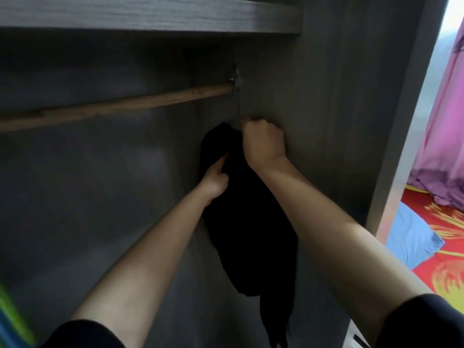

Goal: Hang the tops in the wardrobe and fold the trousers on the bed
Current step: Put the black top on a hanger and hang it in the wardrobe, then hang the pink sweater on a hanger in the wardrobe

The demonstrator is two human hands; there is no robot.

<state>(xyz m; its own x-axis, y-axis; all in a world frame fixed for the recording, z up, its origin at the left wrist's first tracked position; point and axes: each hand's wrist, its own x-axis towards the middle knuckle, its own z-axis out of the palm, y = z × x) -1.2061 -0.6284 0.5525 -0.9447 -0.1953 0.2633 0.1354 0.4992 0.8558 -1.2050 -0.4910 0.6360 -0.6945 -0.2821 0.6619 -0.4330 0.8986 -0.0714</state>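
Observation:
A black top (248,222) hangs from a metal hanger hook (237,106) at the right end of the wooden rail (113,106), close to the wardrobe's right wall. My right hand (263,144) grips the top of the garment at the base of the hook. My left hand (216,177) pinches the black fabric on its left side, a little lower. The hanger's body is hidden inside the cloth.
A grey shelf (150,13) runs above the rail. The wardrobe's side panel (406,121) stands at the right. Beyond it lie a bed with a red patterned cover (442,262), a blue garment (411,237) and a purple cloth (442,146).

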